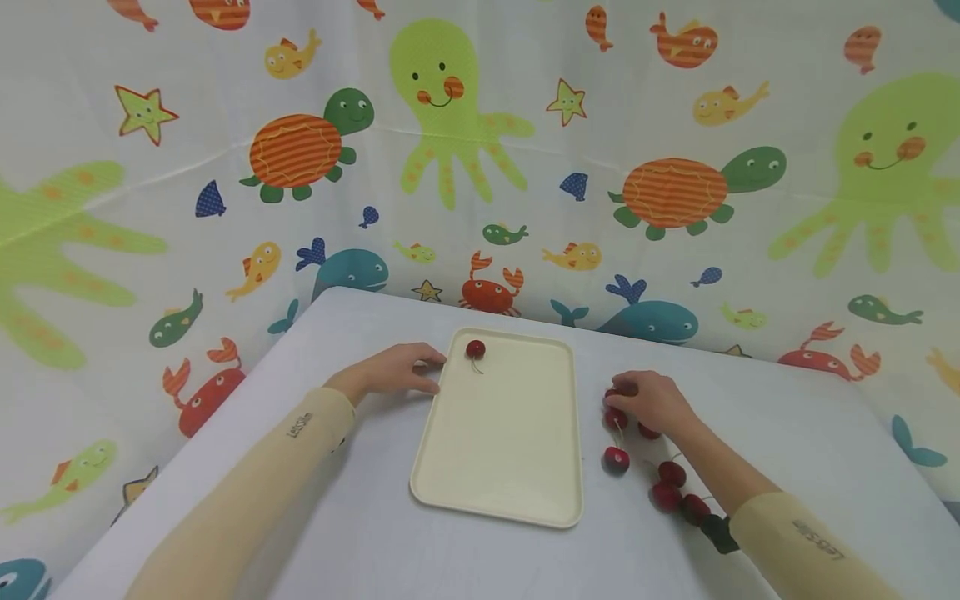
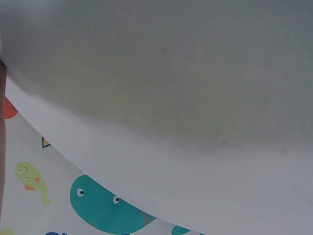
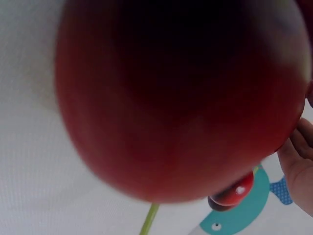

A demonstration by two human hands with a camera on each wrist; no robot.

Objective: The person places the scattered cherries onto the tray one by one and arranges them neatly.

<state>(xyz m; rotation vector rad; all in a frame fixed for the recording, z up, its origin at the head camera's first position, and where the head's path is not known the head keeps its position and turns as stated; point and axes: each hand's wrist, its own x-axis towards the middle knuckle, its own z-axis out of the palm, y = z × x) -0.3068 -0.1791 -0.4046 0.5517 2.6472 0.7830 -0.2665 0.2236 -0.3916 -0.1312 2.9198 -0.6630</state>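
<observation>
Tray [image 1: 517, 433], seen only in head view, touches relaxed left hand [image 1: 395, 369]; right hand [image 1: 654, 402] pinches cherry [image 1: 611, 393]

A white table [image 1: 360, 533] carries a tray [image 1: 510, 450] and cherries [image 1: 667, 497].

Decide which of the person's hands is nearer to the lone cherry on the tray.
Left. The left hand is at the left edge of the tray, close to the lone cherry; the right hand is beyond the tray's right edge.
</observation>
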